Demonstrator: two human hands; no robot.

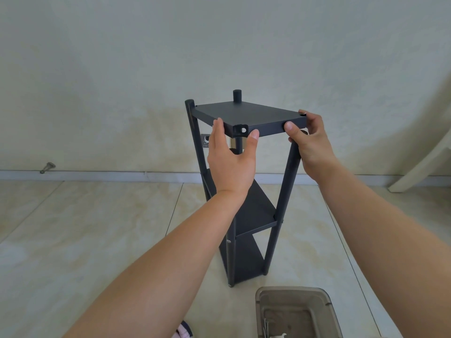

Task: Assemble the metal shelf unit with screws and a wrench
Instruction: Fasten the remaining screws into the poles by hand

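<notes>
A dark grey metal shelf unit [253, 211] stands upright on the tiled floor, with two lower shelves fixed between round posts. A top shelf panel [249, 114] sits tilted at the post tops, its near corner bracket hole showing. My left hand [231, 164] grips the panel's near corner from below, thumb on the front edge and fingers on the left side. My right hand [310, 140] holds the panel's right corner, thumb pressed on the front edge and fingers curled over the far side. The near left post is hidden behind my left hand.
A translucent plastic bin [295, 311] with small metal parts and a white piece sits on the floor at the bottom right. A white chair leg [419, 164] leans at the right. A small metal object [47, 167] lies by the baseboard on the left.
</notes>
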